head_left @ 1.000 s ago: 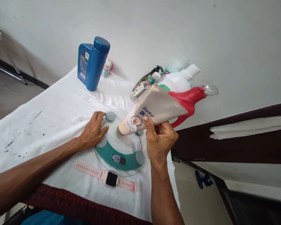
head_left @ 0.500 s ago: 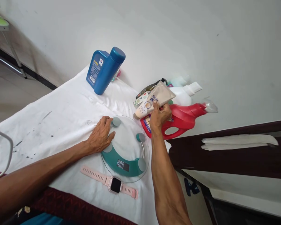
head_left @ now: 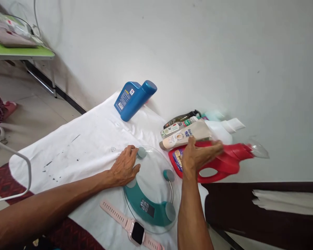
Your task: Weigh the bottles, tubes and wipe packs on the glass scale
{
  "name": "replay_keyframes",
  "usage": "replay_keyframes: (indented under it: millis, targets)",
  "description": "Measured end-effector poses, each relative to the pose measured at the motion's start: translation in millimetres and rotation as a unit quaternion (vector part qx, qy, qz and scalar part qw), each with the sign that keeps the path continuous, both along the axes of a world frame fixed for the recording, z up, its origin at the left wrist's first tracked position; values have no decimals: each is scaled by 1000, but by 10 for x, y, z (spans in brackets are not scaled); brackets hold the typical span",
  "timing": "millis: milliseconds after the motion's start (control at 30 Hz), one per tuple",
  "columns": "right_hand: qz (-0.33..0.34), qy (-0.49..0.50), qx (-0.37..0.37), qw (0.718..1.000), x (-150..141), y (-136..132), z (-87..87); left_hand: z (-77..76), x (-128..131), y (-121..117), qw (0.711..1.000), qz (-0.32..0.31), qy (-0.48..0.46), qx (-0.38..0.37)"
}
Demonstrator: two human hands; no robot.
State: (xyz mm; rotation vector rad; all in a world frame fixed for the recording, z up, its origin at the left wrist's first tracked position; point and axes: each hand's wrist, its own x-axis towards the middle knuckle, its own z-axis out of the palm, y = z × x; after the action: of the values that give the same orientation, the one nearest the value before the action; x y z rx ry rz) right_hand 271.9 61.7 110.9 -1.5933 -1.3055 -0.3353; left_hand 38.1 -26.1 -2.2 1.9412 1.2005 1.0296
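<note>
Looking down on a white-covered desk [head_left: 88, 139], see a glass scale [head_left: 135, 201], with a red jug [head_left: 226, 163] lying at two o'clock of it and a blue bottle [head_left: 131, 107] just short of twelve. Find the left grip [head_left: 123, 166] at the scale's ten o'clock rim, fingers loosely spread on the glass; at the jug, the right grip [head_left: 195, 157], fingers apart, pinching nothing, though cannot tell whether the thumb touches the beige tube [head_left: 176, 139]. Find that tube lying between jug and clear bottle [head_left: 170, 130], at eleven o'clock of the right grip, much the nearer one; read its long axis from cap near nine to flat end near three. At seven o'clock of the scale, see a pink watch [head_left: 137, 232]. Compared with one second ago, see the tube gone from above the scale, and the right grip, then pinching it, now spread.
</note>
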Motion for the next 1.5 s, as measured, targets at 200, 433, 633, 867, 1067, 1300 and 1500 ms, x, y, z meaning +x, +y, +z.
replay_keyframes:
  millis: [200,433,633,867,1067,1300,1500]
  targets:
    - [177,43,-8,983,-926,279,95,26,8,-3,1000,-7,-2,-19]
    - [329,273,-108,897,-1931,1283,-271,96,19,-1,998,-15,11,-52]
    - [314,392,-41,864,-2122,1480,-344,130,16,9,997,-14,17,-68]
    - [381,325,40,865,-1742,1035,318,63,20,9,999,-7,11,-40]
    - [361,296,30,884,-1129,-66,692,-3,2,43,1000,-7,2,-16]
    - [221,311,-14,924,-485,-1063,340,-42,-17,90,1000,-12,7,8]
    - [188,333,-18,924,-280,-1384,104,-62,-30,118,999,-12,24,16]
